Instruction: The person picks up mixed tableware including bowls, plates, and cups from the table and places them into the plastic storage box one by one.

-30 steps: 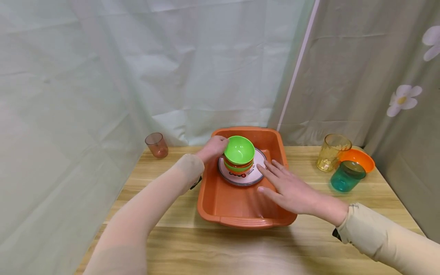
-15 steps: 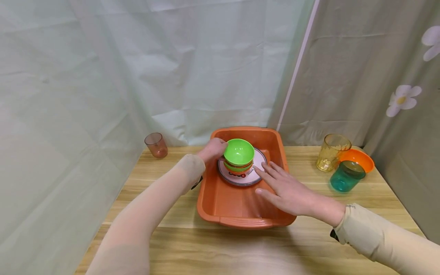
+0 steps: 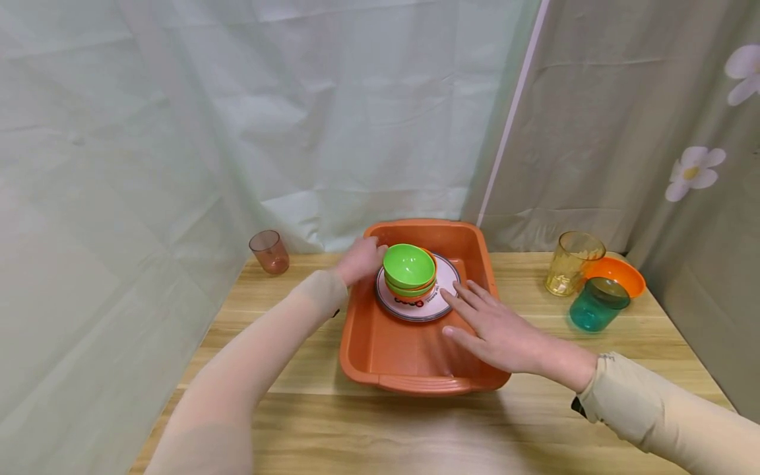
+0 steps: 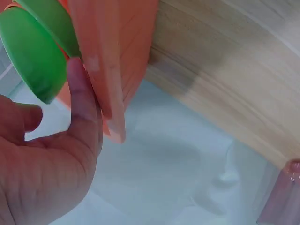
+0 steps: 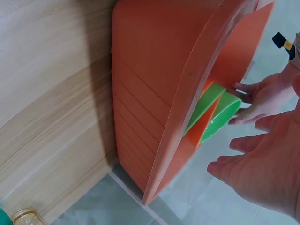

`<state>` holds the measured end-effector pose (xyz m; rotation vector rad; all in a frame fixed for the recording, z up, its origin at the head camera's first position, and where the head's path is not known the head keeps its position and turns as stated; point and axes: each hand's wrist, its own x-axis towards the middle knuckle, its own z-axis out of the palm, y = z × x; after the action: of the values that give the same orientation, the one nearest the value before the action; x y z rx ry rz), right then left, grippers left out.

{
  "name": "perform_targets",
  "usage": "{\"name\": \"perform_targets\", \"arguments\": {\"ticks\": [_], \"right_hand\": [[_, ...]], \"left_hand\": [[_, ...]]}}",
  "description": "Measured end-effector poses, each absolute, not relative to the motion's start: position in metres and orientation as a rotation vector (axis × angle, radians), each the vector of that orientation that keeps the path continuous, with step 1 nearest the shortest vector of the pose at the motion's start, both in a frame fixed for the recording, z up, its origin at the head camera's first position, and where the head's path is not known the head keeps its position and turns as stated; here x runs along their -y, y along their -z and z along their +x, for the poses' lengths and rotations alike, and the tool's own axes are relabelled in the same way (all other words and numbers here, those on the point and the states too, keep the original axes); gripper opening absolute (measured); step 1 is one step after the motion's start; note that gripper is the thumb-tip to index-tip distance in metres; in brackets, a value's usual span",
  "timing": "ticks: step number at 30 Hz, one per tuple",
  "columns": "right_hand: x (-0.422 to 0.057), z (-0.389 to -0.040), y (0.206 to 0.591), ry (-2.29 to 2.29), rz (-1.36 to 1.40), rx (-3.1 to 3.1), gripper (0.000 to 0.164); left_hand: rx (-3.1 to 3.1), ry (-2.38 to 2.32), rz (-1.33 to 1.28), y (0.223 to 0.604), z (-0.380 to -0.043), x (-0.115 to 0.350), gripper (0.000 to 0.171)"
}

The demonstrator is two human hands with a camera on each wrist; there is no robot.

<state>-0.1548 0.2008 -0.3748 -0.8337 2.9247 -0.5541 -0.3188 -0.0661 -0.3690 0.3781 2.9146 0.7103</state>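
Green and orange bowls (image 3: pixel 408 265) stand nested in a stack, a green one on top. The stack rests on a white plate (image 3: pixel 442 303) with a dark rim and printed letters, inside an orange-brown basin (image 3: pixel 410 356). At the stack's left side is my left hand (image 3: pixel 360 258). In the left wrist view its thumb and finger are spread apart, a fingertip right by the green bowls (image 4: pixel 35 51). My right hand (image 3: pixel 501 330) hovers over the basin's right side, fingers extended and holding nothing. The right wrist view has it facing the tilted top bowl (image 5: pixel 222 115).
A pink cup (image 3: pixel 270 252) stands on the wooden table (image 3: pixel 297 409) left of the basin. To the right are a yellow cup (image 3: pixel 564 267), a teal cup (image 3: pixel 598 307) and another orange bowl (image 3: pixel 629 277). Curtains (image 3: pixel 356 119) hang close behind.
The top green bowl has come down and slightly left onto the stack. My left hand has loosened from its rim and drawn a little left. The right hand stays nearly still.
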Motion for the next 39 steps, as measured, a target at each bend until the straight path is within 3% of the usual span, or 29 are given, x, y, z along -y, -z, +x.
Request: {"name": "perform_targets", "arguments": {"ticks": [17, 29, 39], "right_hand": [[-0.214, -0.162, 0.372, 0.453, -0.795, -2.994, 0.077], [-0.228, -0.164, 0.373, 0.3, -0.812, -3.086, 0.077], [-0.234, -0.162, 0.376, 0.196, -0.8, -3.103, 0.078]], "left_hand": [[-3.161, -0.096, 0.853, 0.367, -0.272, 0.1, 0.072], [-3.139, -0.113, 0.939, 0.373, -0.221, 0.12, 0.08], [-3.09, -0.11, 0.983, 0.388, -0.201, 0.128, 0.081]]}}
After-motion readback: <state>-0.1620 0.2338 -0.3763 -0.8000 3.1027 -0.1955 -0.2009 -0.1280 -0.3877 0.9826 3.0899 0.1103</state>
